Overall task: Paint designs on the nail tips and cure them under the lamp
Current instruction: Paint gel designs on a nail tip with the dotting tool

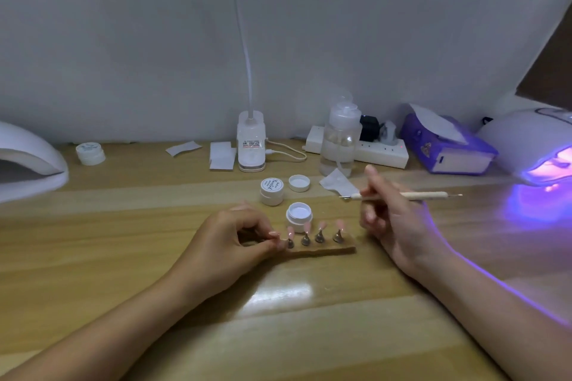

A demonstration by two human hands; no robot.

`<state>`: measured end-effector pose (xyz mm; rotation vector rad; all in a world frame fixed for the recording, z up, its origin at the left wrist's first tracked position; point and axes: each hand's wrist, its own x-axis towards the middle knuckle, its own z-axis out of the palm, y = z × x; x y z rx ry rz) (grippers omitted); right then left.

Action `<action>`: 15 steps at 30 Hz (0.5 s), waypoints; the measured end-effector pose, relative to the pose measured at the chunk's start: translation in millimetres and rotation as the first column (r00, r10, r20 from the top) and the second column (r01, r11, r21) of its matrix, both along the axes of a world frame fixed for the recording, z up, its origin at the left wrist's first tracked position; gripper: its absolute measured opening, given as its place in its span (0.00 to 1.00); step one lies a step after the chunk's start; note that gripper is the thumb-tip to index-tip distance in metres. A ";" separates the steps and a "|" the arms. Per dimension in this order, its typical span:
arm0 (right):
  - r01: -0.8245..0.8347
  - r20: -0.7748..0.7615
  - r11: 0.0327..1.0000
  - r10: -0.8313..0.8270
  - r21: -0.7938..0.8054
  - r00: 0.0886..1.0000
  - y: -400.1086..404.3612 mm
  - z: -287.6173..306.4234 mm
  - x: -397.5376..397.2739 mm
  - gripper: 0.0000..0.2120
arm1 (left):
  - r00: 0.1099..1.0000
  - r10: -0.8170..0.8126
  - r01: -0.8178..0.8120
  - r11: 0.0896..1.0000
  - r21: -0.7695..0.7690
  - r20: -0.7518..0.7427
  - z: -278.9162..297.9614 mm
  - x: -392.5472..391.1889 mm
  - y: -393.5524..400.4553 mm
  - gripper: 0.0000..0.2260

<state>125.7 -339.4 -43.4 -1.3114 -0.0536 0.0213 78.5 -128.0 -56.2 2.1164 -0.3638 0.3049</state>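
Pink nail tips (306, 227), four on metal stands in a row on a wooden strip (325, 249), mid-worktop (123, 257), just before an open white gel pot (299, 216).

Head view:
- Left hand (229, 244): fingers curled, pinching at the strip's left end beside the first stand; what exactly it pinches is too small to tell.
- Right hand (393, 219): closed on a slim wooden dotting tool (405, 194), held level above the strip's right end.
- Lit lamp (538, 145), far right, mouth glowing violet; well apart from the strip.
- Handling, judged: tips light, stiff, tippable; wet gel smears, so take hold of the strip ends or stand bases.
- Room: bare worktop runs from strip to lamp; closed pot (271, 192) and loose lid (299, 182) crowd behind.
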 end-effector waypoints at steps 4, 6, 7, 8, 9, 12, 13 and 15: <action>-0.010 0.034 1.000 0.010 0.010 0.999 4.1 0.4 7.1 0.16 | 0.996 -0.065 0.065 0.998 -0.003 -0.055 4.4 -0.9 2.7 0.05; -0.033 0.054 0.999 0.033 -0.011 0.998 7.9 1.6 13.0 0.17 | 0.992 -0.105 0.106 0.994 0.019 -0.069 5.4 -1.5 4.7 0.06; -0.039 0.070 0.999 0.042 -0.035 0.997 9.6 1.8 16.3 0.16 | 0.992 -0.105 0.107 0.994 0.034 -0.068 5.4 -1.5 4.8 0.06; -0.044 0.096 0.997 0.051 -0.069 0.994 11.9 2.3 19.7 0.16 | 0.993 -0.094 0.097 0.994 0.043 -0.065 5.2 -1.5 4.6 0.05; -0.044 0.136 0.993 0.059 -0.112 0.989 14.3 2.9 23.5 0.17 | 0.995 -0.077 0.080 0.996 0.044 -0.060 4.8 -1.5 4.1 0.06; -0.024 0.276 0.974 0.088 -0.226 0.957 23.8 8.5 34.0 0.19 | 0.997 -0.038 0.039 0.999 0.018 -0.063 4.4 -1.0 1.5 0.06; -0.013 0.316 0.964 0.100 -0.265 0.943 27.4 10.0 37.9 0.20 | 0.997 -0.030 0.031 0.999 0.008 -0.070 4.4 -0.5 1.0 0.06; 0.025 0.374 0.933 0.120 -0.360 0.920 34.5 11.0 43.4 0.21 | 0.996 -0.021 0.020 1.000 -0.018 -0.085 4.6 -0.3 0.0 0.05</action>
